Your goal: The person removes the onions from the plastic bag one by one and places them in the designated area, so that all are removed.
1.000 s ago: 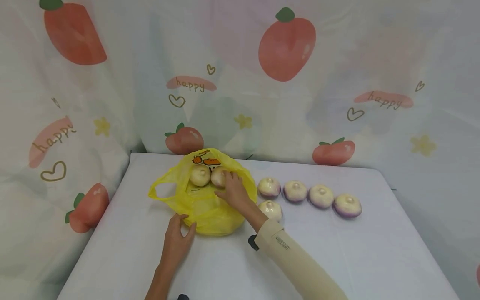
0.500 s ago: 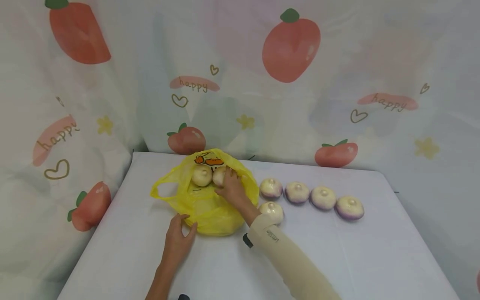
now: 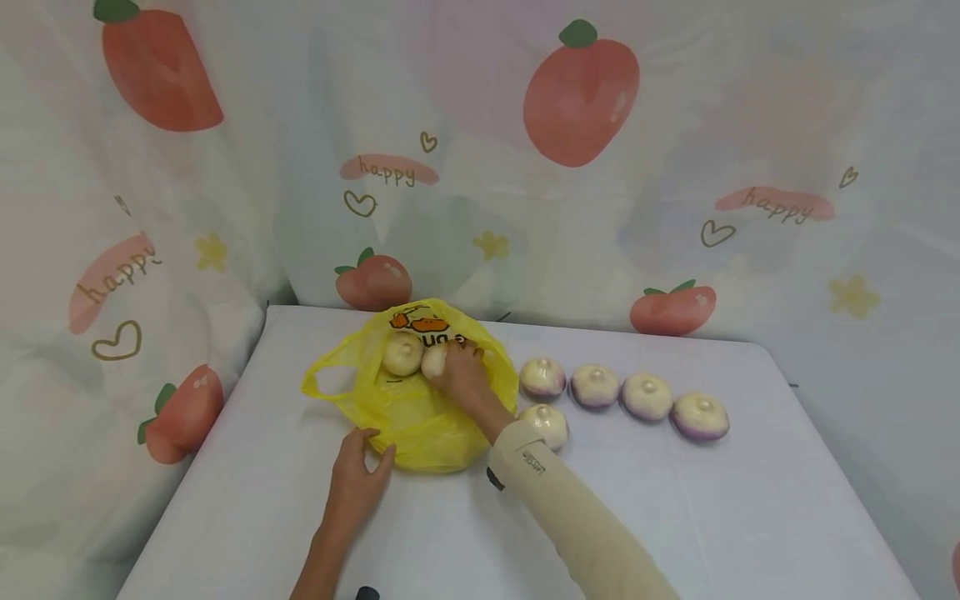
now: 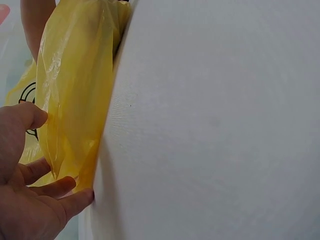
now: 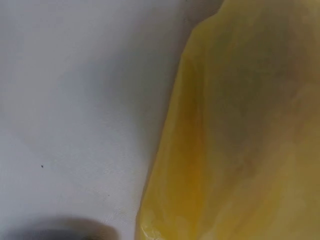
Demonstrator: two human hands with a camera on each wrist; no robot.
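Note:
A yellow plastic bag point(image 3: 420, 446) lies on the white table with its mouth spread. Inside are a white turnip point(image 3: 402, 354) on the left and a second turnip point(image 3: 433, 362) beside it. My right hand point(image 3: 465, 373) reaches into the bag and grips this second one, covering its right side. At the bag's near left side, my left hand point(image 3: 356, 475) touches the plastic, thumb and fingers spread apart. In the left wrist view, that hand's fingertips point(image 4: 70, 185) rest against the bag's lower edge. The right wrist view holds only yellow plastic and table; the hand is hidden there.
Right of the bag, several white turnips with purple undersides stand in a row, from the nearest turnip point(image 3: 542, 377) to the outermost turnip point(image 3: 700, 417). One more turnip point(image 3: 546, 425) sits in front, beside the right sleeve point(image 3: 577, 517). A printed curtain point(image 3: 480, 200) hangs behind the table point(image 3: 750, 517).
My right hand has shifted slightly deeper over the right turnip in the bag, which has moved a little, uncovering more of the bag's print. The left hand stays at the bag's edge.

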